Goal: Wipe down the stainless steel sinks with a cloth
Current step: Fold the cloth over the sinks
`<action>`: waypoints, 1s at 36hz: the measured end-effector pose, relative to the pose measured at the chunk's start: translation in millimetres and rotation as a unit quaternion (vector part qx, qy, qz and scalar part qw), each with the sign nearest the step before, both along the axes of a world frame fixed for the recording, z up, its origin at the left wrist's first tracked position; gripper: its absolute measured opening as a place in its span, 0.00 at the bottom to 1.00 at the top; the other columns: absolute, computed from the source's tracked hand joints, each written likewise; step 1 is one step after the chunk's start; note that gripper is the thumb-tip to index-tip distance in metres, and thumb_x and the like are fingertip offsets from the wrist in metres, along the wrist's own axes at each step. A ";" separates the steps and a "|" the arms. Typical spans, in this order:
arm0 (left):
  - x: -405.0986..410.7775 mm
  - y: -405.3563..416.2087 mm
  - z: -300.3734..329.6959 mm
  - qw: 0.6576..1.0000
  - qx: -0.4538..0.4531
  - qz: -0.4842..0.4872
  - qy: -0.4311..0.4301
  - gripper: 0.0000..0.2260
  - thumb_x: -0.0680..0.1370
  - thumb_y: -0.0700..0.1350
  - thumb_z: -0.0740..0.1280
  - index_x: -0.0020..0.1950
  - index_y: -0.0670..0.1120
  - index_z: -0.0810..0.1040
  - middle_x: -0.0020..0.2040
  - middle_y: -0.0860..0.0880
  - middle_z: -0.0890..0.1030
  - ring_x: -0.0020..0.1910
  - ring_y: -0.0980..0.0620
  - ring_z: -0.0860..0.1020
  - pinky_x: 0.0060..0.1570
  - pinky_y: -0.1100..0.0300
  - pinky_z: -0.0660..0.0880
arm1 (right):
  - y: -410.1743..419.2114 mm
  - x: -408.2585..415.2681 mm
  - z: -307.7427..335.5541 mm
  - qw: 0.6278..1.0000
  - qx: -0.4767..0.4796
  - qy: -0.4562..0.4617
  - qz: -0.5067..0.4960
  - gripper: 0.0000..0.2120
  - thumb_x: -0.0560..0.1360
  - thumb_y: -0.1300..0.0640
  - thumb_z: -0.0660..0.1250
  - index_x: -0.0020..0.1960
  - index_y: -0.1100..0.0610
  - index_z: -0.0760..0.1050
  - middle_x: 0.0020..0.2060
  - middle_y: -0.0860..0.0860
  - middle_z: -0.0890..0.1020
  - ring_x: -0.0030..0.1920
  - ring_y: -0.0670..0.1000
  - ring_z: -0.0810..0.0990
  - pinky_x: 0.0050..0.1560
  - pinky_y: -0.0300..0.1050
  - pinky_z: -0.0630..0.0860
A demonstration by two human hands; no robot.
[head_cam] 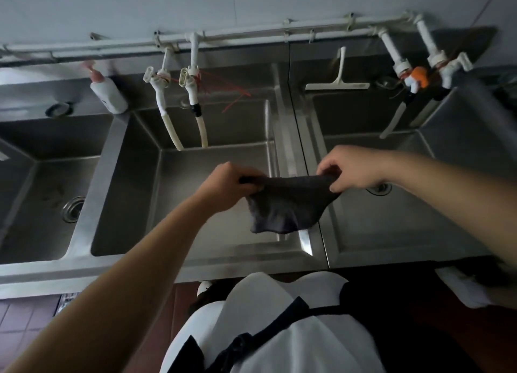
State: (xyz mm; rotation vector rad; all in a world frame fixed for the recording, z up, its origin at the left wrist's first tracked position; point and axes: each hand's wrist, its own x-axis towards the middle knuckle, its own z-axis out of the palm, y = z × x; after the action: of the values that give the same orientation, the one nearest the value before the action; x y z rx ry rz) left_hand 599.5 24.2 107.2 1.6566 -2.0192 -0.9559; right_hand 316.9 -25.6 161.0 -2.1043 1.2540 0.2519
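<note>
L to R: left sink (pixel 42 176) w/ drain, soap bottle (pixel 107 92) behind, middle sink (pixel 195 232), right sink (pixel 391 232). Left hand (pixel 228 183) & right hand (pixel 352 168) each have fingers pinching a top corner of the dark cloth (pixel 285 207), stretched in air over the divider. Step looks like prep; next: bunch cloth, press onto steel.

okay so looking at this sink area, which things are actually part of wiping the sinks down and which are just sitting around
Part of the job:
dark cloth, held up by its top corners
left hand and right hand, each pinching a corner
steel sinks

Just lying about:
soap bottle on the back ledge
white squeegee against the backsplash
taps with hoses
</note>
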 end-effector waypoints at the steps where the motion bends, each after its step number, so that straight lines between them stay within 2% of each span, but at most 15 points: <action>1: -1.7 -2.9 0.5 1.000 0.002 -0.012 -0.011 0.14 0.74 0.42 0.73 0.53 0.60 0.84 0.41 0.62 0.82 0.43 0.64 0.79 0.45 0.67 0.71 | 0.8 -3.4 -4.5 0.999 -0.034 0.000 -0.019 0.11 0.69 0.62 0.73 0.43 0.46 0.82 0.39 0.45 0.82 0.42 0.49 0.81 0.43 0.50 0.79; 5: -16.2 -16.6 3.9 1.000 -0.025 0.007 -0.016 0.16 0.74 0.36 0.71 0.57 0.55 0.84 0.45 0.56 0.83 0.43 0.59 0.79 0.47 0.65 0.70 | 1.7 -22.3 -15.2 0.977 -0.185 -0.049 -0.096 0.07 0.73 0.60 0.71 0.46 0.47 0.82 0.42 0.42 0.76 0.45 0.49 0.78 0.42 0.45 0.72; 7: -28.3 -22.2 10.2 0.996 -0.080 0.036 -0.002 0.15 0.76 0.36 0.70 0.59 0.52 0.84 0.48 0.53 0.84 0.42 0.61 0.78 0.44 0.72 0.69 | 3.1 -31.9 -16.5 0.960 -0.245 -0.082 -0.107 0.08 0.74 0.62 0.70 0.50 0.52 0.83 0.44 0.43 0.76 0.46 0.48 0.77 0.47 0.45 0.71; 9: -39.8 -23.2 18.5 0.985 -0.164 0.045 0.014 0.14 0.76 0.36 0.69 0.59 0.48 0.84 0.51 0.50 0.85 0.46 0.58 0.79 0.46 0.79 0.67 | 7.4 -42.8 -15.6 0.940 -0.297 -0.110 -0.122 0.10 0.75 0.64 0.69 0.54 0.55 0.83 0.48 0.45 0.77 0.47 0.47 0.77 0.50 0.43 0.72; 11: -47.7 -17.8 22.4 0.972 -0.231 0.023 0.028 0.15 0.76 0.35 0.70 0.60 0.47 0.83 0.53 0.50 0.84 0.49 0.57 0.79 0.51 0.75 0.68 | 17.1 -54.5 -16.0 0.924 -0.333 -0.132 -0.136 0.11 0.74 0.65 0.69 0.55 0.57 0.82 0.51 0.48 0.81 0.50 0.49 0.79 0.53 0.42 0.74; 13: -51.8 -6.0 12.3 0.970 -0.242 0.009 0.020 0.15 0.76 0.36 0.70 0.61 0.49 0.82 0.54 0.51 0.84 0.50 0.57 0.79 0.53 0.66 0.73 | 33.8 -63.3 -24.0 0.909 -0.356 -0.156 -0.151 0.12 0.73 0.66 0.69 0.56 0.59 0.83 0.53 0.53 0.84 0.52 0.51 0.81 0.57 0.42 0.75; 15: -56.0 13.0 -12.3 0.978 -0.208 -0.017 -0.015 0.16 0.76 0.37 0.69 0.62 0.50 0.82 0.55 0.51 0.84 0.50 0.54 0.81 0.53 0.58 0.77 | 58.0 -69.5 -46.3 0.908 -0.363 -0.144 -0.153 0.14 0.70 0.68 0.70 0.54 0.61 0.84 0.53 0.56 0.85 0.54 0.55 0.83 0.58 0.48 0.76; 18: -63.2 53.2 -60.9 0.992 -0.056 -0.089 -0.069 0.16 0.76 0.37 0.68 0.62 0.50 0.82 0.56 0.49 0.84 0.55 0.45 0.81 0.56 0.51 0.76 | 106.0 -73.2 -98.7 0.953 -0.269 -0.048 -0.132 0.16 0.68 0.69 0.74 0.54 0.58 0.85 0.53 0.55 0.86 0.59 0.59 0.82 0.61 0.60 0.74; 20: -65.4 83.1 -87.2 0.988 0.009 -0.124 -0.097 0.17 0.76 0.39 0.68 0.62 0.53 0.82 0.55 0.47 0.85 0.54 0.42 0.80 0.54 0.53 0.76 | 140.5 -73.2 -131.4 0.974 -0.191 -0.008 -0.119 0.15 0.69 0.68 0.74 0.54 0.57 0.85 0.54 0.54 0.86 0.61 0.59 0.81 0.63 0.60 0.71; 22: -65.9 106.4 -101.6 0.987 0.016 -0.132 -0.091 0.17 0.74 0.40 0.67 0.60 0.51 0.84 0.53 0.46 0.85 0.52 0.42 0.82 0.52 0.54 0.77 | 167.8 -71.8 -151.7 0.979 -0.150 -0.012 -0.138 0.15 0.70 0.68 0.72 0.55 0.58 0.85 0.56 0.55 0.85 0.61 0.60 0.81 0.63 0.58 0.71; 25: -62.2 123.3 -110.6 0.995 0.007 -0.086 -0.043 0.17 0.69 0.38 0.67 0.56 0.46 0.85 0.52 0.47 0.86 0.49 0.43 0.84 0.48 0.54 0.79 | 190.1 -68.3 -161.0 0.969 -0.145 -0.048 -0.195 0.15 0.72 0.69 0.72 0.57 0.60 0.84 0.58 0.56 0.84 0.58 0.60 0.82 0.60 0.57 0.73; 28: -57.7 123.0 -110.8 0.999 0.039 -0.010 -0.010 0.15 0.73 0.39 0.69 0.58 0.48 0.85 0.52 0.49 0.86 0.50 0.47 0.84 0.49 0.56 0.78 | 189.4 -66.0 -155.2 0.956 -0.166 -0.083 -0.227 0.13 0.72 0.71 0.72 0.55 0.62 0.84 0.53 0.58 0.85 0.57 0.61 0.82 0.60 0.59 0.75; 32: -57.9 98.7 -106.2 0.987 0.101 0.088 0.084 0.11 0.74 0.39 0.73 0.54 0.51 0.85 0.46 0.55 0.86 0.46 0.57 0.83 0.51 0.61 0.78 | 157.3 -59.6 -137.3 0.935 -0.162 -0.158 -0.274 0.12 0.75 0.68 0.70 0.57 0.62 0.82 0.50 0.57 0.85 0.50 0.55 0.82 0.55 0.40 0.75; 34: -58.4 77.1 -106.1 0.979 0.114 0.121 0.120 0.11 0.75 0.40 0.72 0.50 0.57 0.84 0.40 0.57 0.85 0.41 0.60 0.82 0.46 0.64 0.77 | 130.9 -54.6 -133.6 0.924 -0.153 -0.156 -0.315 0.11 0.76 0.65 0.68 0.58 0.61 0.82 0.50 0.56 0.84 0.49 0.55 0.83 0.53 0.45 0.78; 36: -60.1 53.3 -109.0 0.974 0.117 0.141 0.132 0.12 0.76 0.41 0.71 0.49 0.60 0.83 0.41 0.59 0.84 0.39 0.63 0.81 0.44 0.68 0.76 | 102.2 -50.8 -138.4 0.927 -0.146 -0.114 -0.326 0.11 0.77 0.62 0.67 0.57 0.58 0.82 0.51 0.56 0.84 0.51 0.57 0.82 0.54 0.51 0.78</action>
State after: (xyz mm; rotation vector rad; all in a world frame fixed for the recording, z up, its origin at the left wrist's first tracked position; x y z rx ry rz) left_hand 539.4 77.5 -1.8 1.7658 -1.4999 -1.2682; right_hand 266.1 76.7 22.6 -1.7458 1.8363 -0.4870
